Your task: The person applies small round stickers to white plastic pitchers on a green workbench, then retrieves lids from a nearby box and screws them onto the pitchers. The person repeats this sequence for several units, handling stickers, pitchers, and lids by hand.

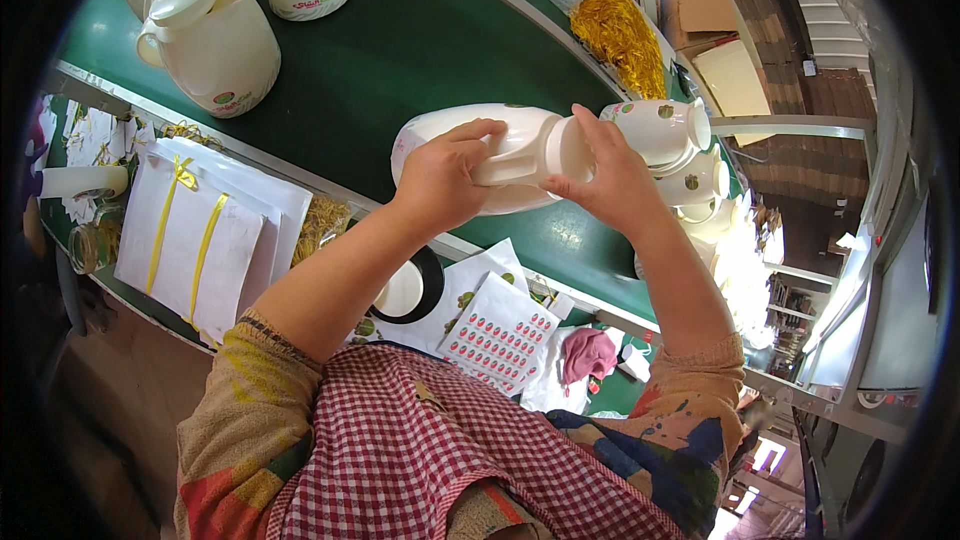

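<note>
A glossy cream-white jug (412, 132) lies tilted on its side above the green work surface (380, 30), its cap end to the right. My left hand (445, 178) is closed round its handle side, fingers over the top. At the other end my right hand (618, 180) grips the round white cap (570, 146), with thumb below and fingers above. Whether the cap is loose or seated cannot be seen. Just right of my right hand lies another white jug (655, 130) with small printed emblems.
Several cream jugs (235, 60) stand at the far left. Gold tinsel (620, 35) lies at the far edge. Nearer me are a white stack tied with yellow ribbon (150, 220), a black ring-shaped object (432, 285), a sticker sheet (500, 330) and a pink cloth (588, 355). Cardboard (835, 150) is stacked right.
</note>
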A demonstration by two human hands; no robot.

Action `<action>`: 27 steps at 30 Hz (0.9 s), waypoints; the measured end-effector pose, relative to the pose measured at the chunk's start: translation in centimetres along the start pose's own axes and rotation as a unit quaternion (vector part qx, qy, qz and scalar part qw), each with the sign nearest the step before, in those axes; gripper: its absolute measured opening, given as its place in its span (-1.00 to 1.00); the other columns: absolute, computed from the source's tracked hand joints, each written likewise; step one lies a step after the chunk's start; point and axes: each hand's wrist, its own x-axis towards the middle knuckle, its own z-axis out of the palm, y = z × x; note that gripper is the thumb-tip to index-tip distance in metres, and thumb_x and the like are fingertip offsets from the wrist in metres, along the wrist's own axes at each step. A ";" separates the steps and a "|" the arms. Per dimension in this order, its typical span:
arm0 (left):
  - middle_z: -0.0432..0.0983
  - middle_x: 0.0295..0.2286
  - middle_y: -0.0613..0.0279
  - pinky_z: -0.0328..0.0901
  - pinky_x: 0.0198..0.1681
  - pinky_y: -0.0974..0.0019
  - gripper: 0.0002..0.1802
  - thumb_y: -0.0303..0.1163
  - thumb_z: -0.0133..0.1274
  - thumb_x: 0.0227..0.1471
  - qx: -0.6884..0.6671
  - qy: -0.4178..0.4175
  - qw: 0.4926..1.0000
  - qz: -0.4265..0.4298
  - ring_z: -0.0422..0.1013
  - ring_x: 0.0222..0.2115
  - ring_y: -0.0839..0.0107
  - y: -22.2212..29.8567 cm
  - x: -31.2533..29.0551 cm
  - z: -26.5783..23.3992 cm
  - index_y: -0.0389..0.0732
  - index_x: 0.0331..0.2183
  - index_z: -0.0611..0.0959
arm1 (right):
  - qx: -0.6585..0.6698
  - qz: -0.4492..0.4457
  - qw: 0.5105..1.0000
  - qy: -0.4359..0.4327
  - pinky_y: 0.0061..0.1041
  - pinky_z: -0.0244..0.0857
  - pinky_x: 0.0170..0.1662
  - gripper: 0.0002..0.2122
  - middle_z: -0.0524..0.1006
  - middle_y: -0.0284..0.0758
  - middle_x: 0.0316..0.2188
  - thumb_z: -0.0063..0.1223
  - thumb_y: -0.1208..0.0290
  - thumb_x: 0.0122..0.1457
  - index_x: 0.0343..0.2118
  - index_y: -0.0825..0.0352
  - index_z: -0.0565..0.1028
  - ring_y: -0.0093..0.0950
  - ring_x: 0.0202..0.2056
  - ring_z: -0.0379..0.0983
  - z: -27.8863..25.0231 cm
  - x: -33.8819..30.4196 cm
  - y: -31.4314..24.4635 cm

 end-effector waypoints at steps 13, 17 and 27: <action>0.54 -0.06 0.23 0.42 -0.24 0.34 -0.74 -0.50 0.35 -0.36 0.023 0.014 1.000 0.004 0.55 -0.31 0.27 -0.2 -0.4 -0.3 -0.32 -0.57 0.57 | -0.070 0.175 0.971 -0.148 -0.28 0.31 0.00 -0.34 0.48 -0.08 -0.03 0.09 -0.26 0.01 -0.06 0.30 0.49 -0.17 0.01 0.42 -3.9 0.8 -3.0; 0.55 -0.07 0.22 0.42 -0.26 0.34 -0.74 -0.49 0.35 -0.36 0.004 0.015 1.000 0.002 0.55 -0.33 0.27 -0.4 -0.1 0.1 -0.32 -0.58 0.57 | 0.028 -0.086 0.975 0.203 -0.28 0.31 -0.01 -0.35 0.50 -0.08 -0.05 -0.02 -0.25 0.10 -0.03 0.31 0.50 -0.15 -0.08 0.49 0.9 0.0 3.1; 0.55 -0.07 0.21 0.42 -0.27 0.35 -0.76 -0.49 0.34 -0.35 -0.010 0.033 0.999 -0.024 0.55 -0.33 0.27 -0.7 -0.1 -0.7 -0.31 -0.61 0.56 | 0.169 -0.040 0.979 0.104 -0.30 0.34 -0.03 -0.33 0.60 -0.09 -0.28 -0.25 -0.22 0.24 0.13 0.33 0.38 -0.16 -0.17 0.55 1.1 0.3 3.7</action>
